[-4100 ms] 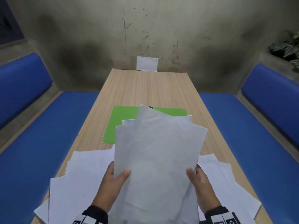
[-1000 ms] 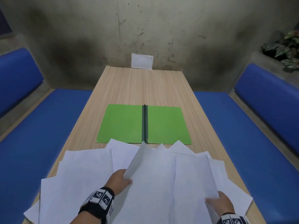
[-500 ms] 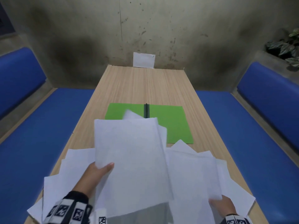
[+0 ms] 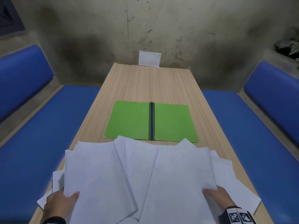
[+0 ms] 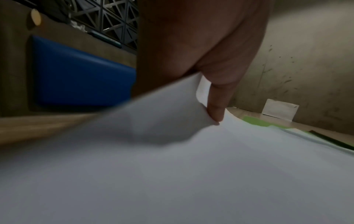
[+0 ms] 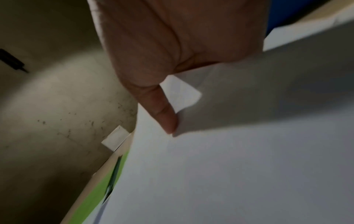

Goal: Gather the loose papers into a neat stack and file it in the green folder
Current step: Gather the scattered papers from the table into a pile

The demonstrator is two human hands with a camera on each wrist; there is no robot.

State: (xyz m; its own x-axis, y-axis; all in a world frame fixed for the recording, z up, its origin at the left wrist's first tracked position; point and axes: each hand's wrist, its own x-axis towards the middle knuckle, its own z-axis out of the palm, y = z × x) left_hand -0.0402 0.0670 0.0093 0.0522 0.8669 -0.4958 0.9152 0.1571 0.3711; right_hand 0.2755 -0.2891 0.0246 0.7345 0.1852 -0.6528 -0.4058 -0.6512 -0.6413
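Several white loose papers (image 4: 139, 178) lie fanned over the near end of the wooden table (image 4: 145, 84). My left hand (image 4: 60, 202) pinches the near left corner of a bunch of sheets, thumb on top (image 5: 216, 109). My right hand (image 4: 216, 198) pinches the near right corner of another bunch, thumb on top (image 6: 166, 118). The green folder (image 4: 129, 120) lies open and flat beyond the papers, its dark spine (image 4: 152, 120) down the middle. The papers' far corners just overlap its near edge.
Blue padded benches (image 4: 40, 135) (image 4: 252, 126) run along both sides of the table. A stained concrete wall stands at the far end, with a small white card (image 4: 149, 59) leaning against it. A plant (image 4: 288, 46) sits on the ledge at the far right.
Half a second ago my left hand held a bunch of sheets raised over the folder. That bunch is now down at the left of the fan, and the whole folder shows.
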